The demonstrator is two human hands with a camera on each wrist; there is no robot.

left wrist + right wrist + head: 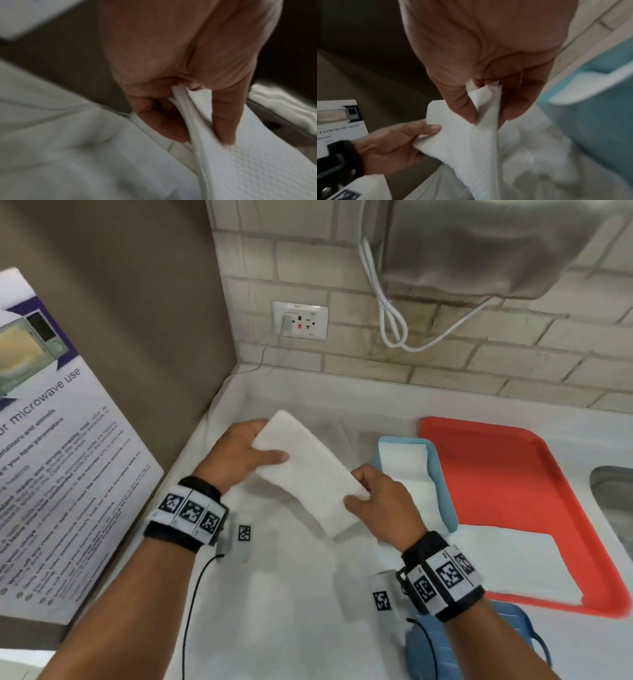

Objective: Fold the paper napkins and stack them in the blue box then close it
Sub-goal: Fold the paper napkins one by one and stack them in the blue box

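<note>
White cloth [291, 611] covers counter; brick wall [445, 364].

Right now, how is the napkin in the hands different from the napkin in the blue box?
The held napkin is up in the air, pinched at its ends by the left hand and right hand; the boxed napkin lies flat inside the blue box. The held napkin is a long strip slanting across the view; the boxed napkin lines up with the box walls. Both are white and folded.
</note>
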